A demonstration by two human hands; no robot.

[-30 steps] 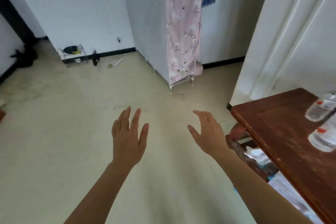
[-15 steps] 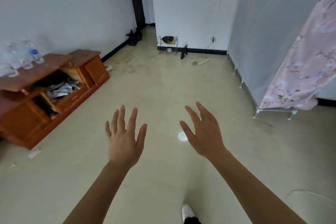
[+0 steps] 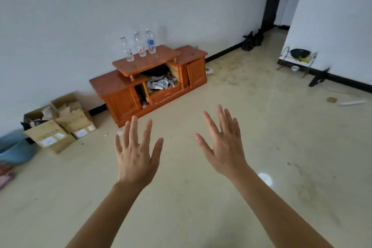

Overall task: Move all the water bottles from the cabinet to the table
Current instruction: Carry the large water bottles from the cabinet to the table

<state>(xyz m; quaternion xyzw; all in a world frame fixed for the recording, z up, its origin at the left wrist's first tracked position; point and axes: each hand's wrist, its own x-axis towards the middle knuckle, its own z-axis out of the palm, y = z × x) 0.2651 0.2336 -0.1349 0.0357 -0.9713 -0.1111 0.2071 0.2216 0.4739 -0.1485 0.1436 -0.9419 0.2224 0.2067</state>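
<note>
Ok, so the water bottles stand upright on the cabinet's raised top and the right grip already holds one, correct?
Not quite. The head view shows the right grip open and holding nothing, out over the floor short of the cabinet. The rest is right: the water bottles stand upright on its raised top.

Orange-brown cabinet (image 3: 120,104) at 11 o'clock carries three clear water bottles (image 3: 140,45): two labelled red-and-white, one blue. Tan cardboard boxes (image 3: 58,127) at 9 o'clock bear white stickers. Pale cream floor (image 3: 261,127); black skirting (image 3: 223,51).
</note>
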